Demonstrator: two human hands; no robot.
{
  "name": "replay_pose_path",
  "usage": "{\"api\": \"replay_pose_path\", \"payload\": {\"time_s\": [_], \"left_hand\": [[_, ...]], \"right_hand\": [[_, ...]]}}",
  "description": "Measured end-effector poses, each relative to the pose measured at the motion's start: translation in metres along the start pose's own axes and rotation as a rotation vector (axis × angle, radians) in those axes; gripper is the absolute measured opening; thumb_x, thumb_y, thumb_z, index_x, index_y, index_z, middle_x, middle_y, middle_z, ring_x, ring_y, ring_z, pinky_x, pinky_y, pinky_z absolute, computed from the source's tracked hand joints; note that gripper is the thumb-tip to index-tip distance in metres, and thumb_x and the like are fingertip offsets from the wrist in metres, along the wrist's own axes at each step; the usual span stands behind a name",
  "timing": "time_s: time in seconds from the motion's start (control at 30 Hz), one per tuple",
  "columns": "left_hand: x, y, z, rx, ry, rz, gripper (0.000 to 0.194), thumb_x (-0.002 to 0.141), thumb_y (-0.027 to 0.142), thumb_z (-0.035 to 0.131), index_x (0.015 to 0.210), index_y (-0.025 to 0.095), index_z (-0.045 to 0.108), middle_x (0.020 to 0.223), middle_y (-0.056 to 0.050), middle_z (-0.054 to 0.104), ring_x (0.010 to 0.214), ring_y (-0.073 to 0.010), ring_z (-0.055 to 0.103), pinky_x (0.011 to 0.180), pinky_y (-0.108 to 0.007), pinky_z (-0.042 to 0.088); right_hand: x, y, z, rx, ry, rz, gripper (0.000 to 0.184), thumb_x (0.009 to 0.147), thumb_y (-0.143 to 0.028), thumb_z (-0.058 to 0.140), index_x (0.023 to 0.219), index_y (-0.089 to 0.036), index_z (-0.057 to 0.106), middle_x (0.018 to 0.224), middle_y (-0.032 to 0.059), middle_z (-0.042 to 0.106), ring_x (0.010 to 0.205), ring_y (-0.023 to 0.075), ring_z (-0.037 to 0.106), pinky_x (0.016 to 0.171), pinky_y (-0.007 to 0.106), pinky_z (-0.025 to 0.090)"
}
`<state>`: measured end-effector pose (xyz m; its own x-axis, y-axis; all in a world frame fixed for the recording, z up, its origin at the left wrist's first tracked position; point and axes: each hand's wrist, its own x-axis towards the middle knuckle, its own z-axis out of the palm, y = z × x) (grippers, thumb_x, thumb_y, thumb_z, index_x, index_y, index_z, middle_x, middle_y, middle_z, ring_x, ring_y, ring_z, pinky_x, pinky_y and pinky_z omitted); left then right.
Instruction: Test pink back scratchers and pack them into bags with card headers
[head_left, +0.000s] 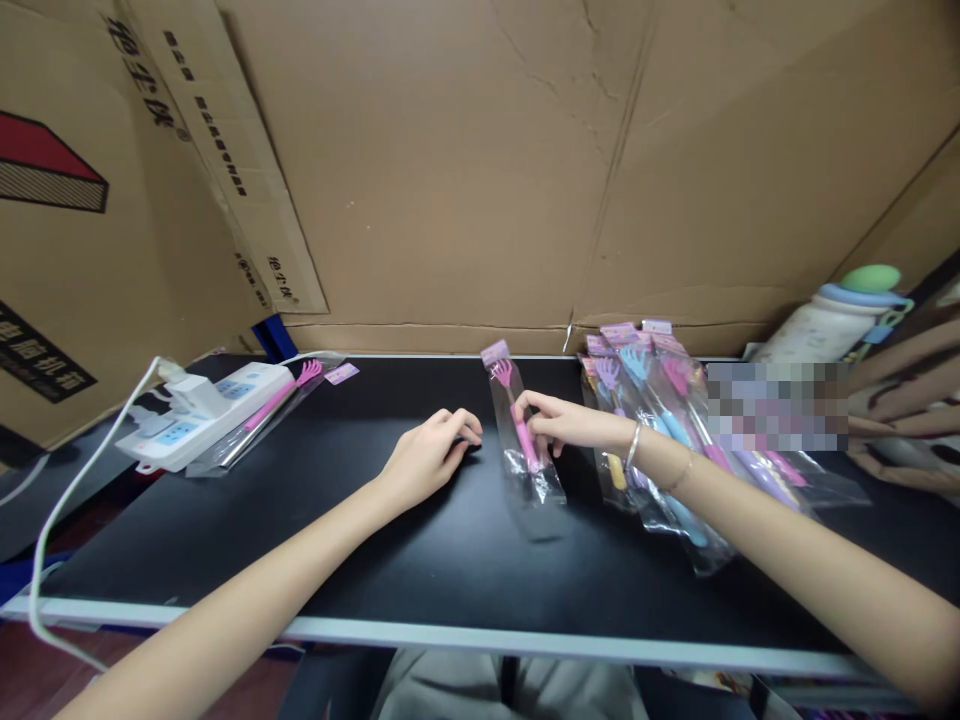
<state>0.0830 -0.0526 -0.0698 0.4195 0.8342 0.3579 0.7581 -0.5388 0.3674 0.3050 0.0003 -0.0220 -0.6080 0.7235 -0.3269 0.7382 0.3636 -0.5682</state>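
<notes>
A pink hand-shaped back scratcher in a clear plastic bag (525,450) lies on the black table (450,560) in the middle. My right hand (562,420) rests on it, its fingers curled over the bag's upper part and pinching it. My left hand (431,455) lies on the table just left of the bag, fingers loosely curled, holding nothing. To the right, under my right forearm, a pile of several bagged scratchers (660,420) in pink, blue and purple is spread out.
A white power strip (202,410) with a cable sits at the table's left end, one more bagged pink scratcher (270,410) beside it. Cardboard walls (487,170) close off the back and left. A bottle with a green cap (832,320) stands at right.
</notes>
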Motion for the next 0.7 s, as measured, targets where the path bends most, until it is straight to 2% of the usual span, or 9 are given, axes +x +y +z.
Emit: {"api": "replay_pose_path", "payload": {"time_s": [0.13,0.23,0.33,0.5,0.6,0.7], "left_hand": [[0.001,0.000,0.005,0.014,-0.025,0.102,0.027,0.086,0.014,0.044,0.109,0.024,0.053,0.109,-0.001,0.062,0.104,-0.0149,0.053,0.086,-0.028,0.048],[0.000,0.001,0.008,0.044,-0.047,0.200,0.033,0.087,0.017,0.047,0.118,0.025,0.052,0.113,-0.002,0.061,0.112,-0.0181,0.048,0.093,-0.033,0.046],[0.000,0.003,0.010,0.067,-0.075,0.285,0.035,0.089,0.021,0.045,0.124,0.026,0.050,0.121,-0.002,0.059,0.119,-0.0198,0.043,0.100,-0.038,0.041],[0.000,0.005,0.009,0.117,-0.142,0.326,0.038,0.092,0.026,0.043,0.129,0.027,0.046,0.130,0.000,0.055,0.125,-0.0225,0.039,0.105,-0.044,0.034],[0.000,0.007,0.008,0.157,-0.156,0.330,0.037,0.092,0.027,0.042,0.129,0.028,0.046,0.136,0.001,0.050,0.127,-0.0235,0.036,0.107,-0.047,0.031],[0.001,0.010,0.007,0.216,-0.148,0.348,0.036,0.092,0.027,0.042,0.128,0.028,0.048,0.141,0.001,0.043,0.130,-0.0242,0.033,0.108,-0.050,0.027]], "right_hand": [[-0.001,0.004,0.005,0.012,-0.005,0.019,0.018,0.079,-0.012,0.029,0.096,-0.020,0.029,0.089,0.0029,0.068,0.067,0.0083,0.065,0.055,0.017,0.044],[0.000,0.007,0.009,-0.081,0.020,0.036,0.018,0.080,-0.012,0.033,0.096,-0.019,0.033,0.078,0.0004,0.068,0.056,0.0087,0.062,0.052,0.018,0.043],[-0.001,0.006,0.012,-0.249,0.097,0.052,0.014,0.083,-0.020,0.040,0.097,-0.020,0.042,0.071,-0.0013,0.066,0.052,0.0108,0.061,0.057,0.022,0.043],[-0.012,-0.001,0.027,-0.587,0.330,0.070,0.023,0.086,-0.030,0.041,0.103,-0.017,0.051,0.087,0.0128,0.067,0.080,0.0262,0.064,0.067,0.032,0.041],[-0.021,-0.003,0.036,-0.700,0.400,0.056,0.026,0.089,-0.028,0.040,0.107,-0.017,0.053,0.088,0.0138,0.066,0.083,0.0269,0.063,0.067,0.033,0.040],[-0.027,0.001,0.040,-0.767,0.434,-0.009,0.023,0.088,-0.025,0.043,0.106,-0.017,0.055,0.100,0.0129,0.063,0.096,0.0262,0.058,0.070,0.032,0.041]]}}
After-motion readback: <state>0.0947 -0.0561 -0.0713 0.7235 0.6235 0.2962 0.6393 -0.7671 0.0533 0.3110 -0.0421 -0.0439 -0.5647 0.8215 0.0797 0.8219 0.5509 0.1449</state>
